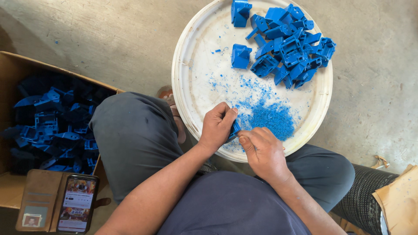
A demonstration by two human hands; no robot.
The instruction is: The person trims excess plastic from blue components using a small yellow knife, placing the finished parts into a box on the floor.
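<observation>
Plainly, hold: left hand [216, 126] is closed around a small blue moulded plastic part [235, 129] over the near rim of the round white tray [187, 100].
Right hand: right hand [262, 152] is curled at the part's edge; any tool is hidden.
Advice: trim lightly, shavings falling onto the blue heap [272, 117].
Packages: brown cardboard box [13, 69] at left, brown paper at right.

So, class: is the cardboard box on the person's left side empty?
No, the cardboard box beside the left knee is filled with many blue plastic parts, heaped in shadow.
</observation>
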